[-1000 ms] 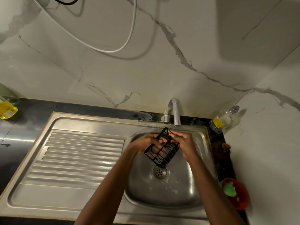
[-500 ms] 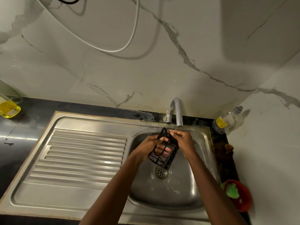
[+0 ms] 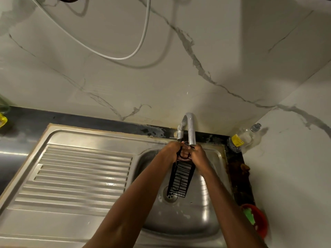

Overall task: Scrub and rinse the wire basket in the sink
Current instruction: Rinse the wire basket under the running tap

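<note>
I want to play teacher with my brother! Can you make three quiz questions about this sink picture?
1. True or false: the wire basket lies flat on the draining board.
2. What holds the basket's top end? A) left hand only B) both hands, left and right hand C) nobody
3. Fill in: the basket hangs over the sink's ____, just below the tap.

Key: 1 false; 2 B; 3 drain.

Head-worn view, down over sink [image 3: 211,221]
</note>
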The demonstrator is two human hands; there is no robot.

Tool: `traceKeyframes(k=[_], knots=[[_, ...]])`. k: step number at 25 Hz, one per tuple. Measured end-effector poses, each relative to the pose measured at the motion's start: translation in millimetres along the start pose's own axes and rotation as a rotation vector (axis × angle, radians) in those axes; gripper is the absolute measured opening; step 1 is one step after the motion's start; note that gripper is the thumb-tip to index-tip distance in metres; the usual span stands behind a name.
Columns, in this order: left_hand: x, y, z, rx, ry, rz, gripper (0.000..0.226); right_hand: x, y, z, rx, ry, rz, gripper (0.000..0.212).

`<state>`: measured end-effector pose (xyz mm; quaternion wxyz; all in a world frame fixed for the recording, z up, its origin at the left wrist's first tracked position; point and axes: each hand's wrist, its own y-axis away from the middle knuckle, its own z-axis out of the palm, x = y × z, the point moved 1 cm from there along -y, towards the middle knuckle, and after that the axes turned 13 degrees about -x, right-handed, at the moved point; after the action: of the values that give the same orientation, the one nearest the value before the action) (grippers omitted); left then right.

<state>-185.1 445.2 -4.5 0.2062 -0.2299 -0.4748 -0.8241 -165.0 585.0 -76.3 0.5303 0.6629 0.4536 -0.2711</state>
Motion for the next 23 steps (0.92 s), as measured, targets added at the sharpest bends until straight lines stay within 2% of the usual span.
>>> traceKeyframes(k=[2, 5, 8, 11, 13, 14, 16, 18, 21, 23], knots=[[2, -12, 9, 0.011, -0.093, -0.045, 0.019, -14, 19, -6, 0.029, -0.105, -0.014, 0.035], [4, -12, 19, 0.040, -0.245, -0.023, 0.035, -21, 29, -12, 0.078, -0.034, -0.036, 0.041], [5, -3, 20, -0.014, -0.317, 0.034, 0.028, -20, 34, -14, 0.094, -0.010, -0.041, 0.053], [7, 9, 17, 0.040, -0.339, -0.017, 0.037, -24, 44, -15, 0.167, 0.068, -0.096, 0.044], [4, 13, 12, 0.021, -0.383, 0.005, 0.047, -25, 50, -17, 0.288, 0.195, -0.145, 0.033], [-2, 16, 6, -0.003, -0.418, 0.035, 0.052, -25, 50, -18, 0.293, 0.226, -0.147, 0.027], [-13, 26, -9, 0.043, -0.489, 0.108, 0.056, -36, 60, -9, 0.105, 0.014, -0.038, 0.023], [-20, 36, -27, 0.135, -0.553, 0.214, 0.054, -38, 56, 6, -0.124, -0.257, 0.164, 0.042], [-30, 62, -47, 0.151, -0.568, 0.281, 0.054, -52, 44, 18, -0.285, -0.231, 0.351, 0.067], [-34, 83, -57, 0.099, -0.590, 0.323, 0.044, -66, 36, 24, -0.366, -0.145, 0.384, 0.065]])
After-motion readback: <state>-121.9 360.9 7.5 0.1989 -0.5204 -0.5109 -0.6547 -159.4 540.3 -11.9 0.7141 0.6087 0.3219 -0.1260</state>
